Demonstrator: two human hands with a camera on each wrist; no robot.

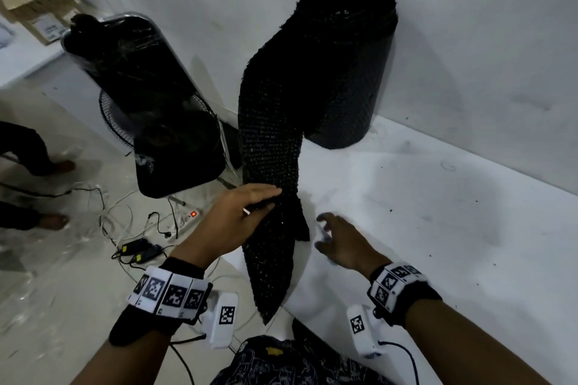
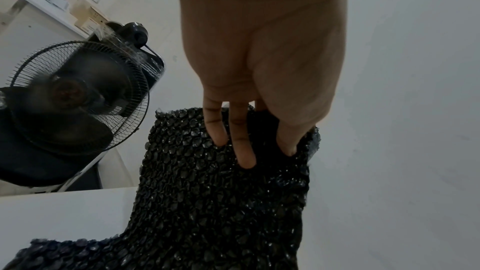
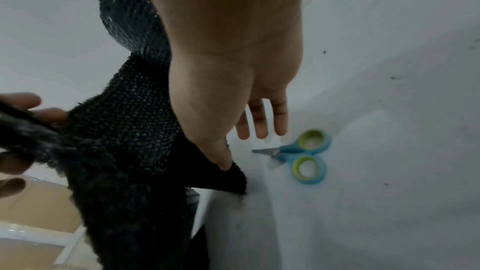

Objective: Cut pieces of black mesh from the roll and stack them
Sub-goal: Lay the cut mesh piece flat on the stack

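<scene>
Head view: the left hand [image 1: 240, 216] holds the loose strip of black woven mesh [image 1: 269, 166] at mid-length, the fingers laid over its outer face and the thumb tucked behind, so the strip is pinched between them. The left wrist view shows fingertips [image 2: 245, 159] pressed into the knobbly mesh surface. The right hand [image 1: 341, 241] hovers just beside the strip, on its right, fingers spread and loosely bent, holding nothing; its thumb reaches toward a folded corner of the mesh, though whether it touches cannot be told. In the right wrist view a small pair of scissors with blue and lime-green handles [image 3: 303, 155] lies flat on the white tabletop [image 1: 438, 212], just beyond the right fingertips and apart from them, blades nearly together.

The strip runs up from the left hand to the upright roll of black mesh [image 1: 347, 66], which stands on end on the tabletop against the white wall [image 1: 469, 25]. Below the hand the free end hangs down over the table's near edge.

Both wrists wear black bands with square black-and-white markers [image 1: 169, 291]. To the left, on the floor, stands a black electric fan with a wire guard [image 2: 78, 93] and a black chair with a chrome frame [image 1: 140, 87]. White cables and a power strip [image 1: 187, 216] lie on the tiled floor, and another person's legs [image 1: 31, 150] show at the far left.
</scene>
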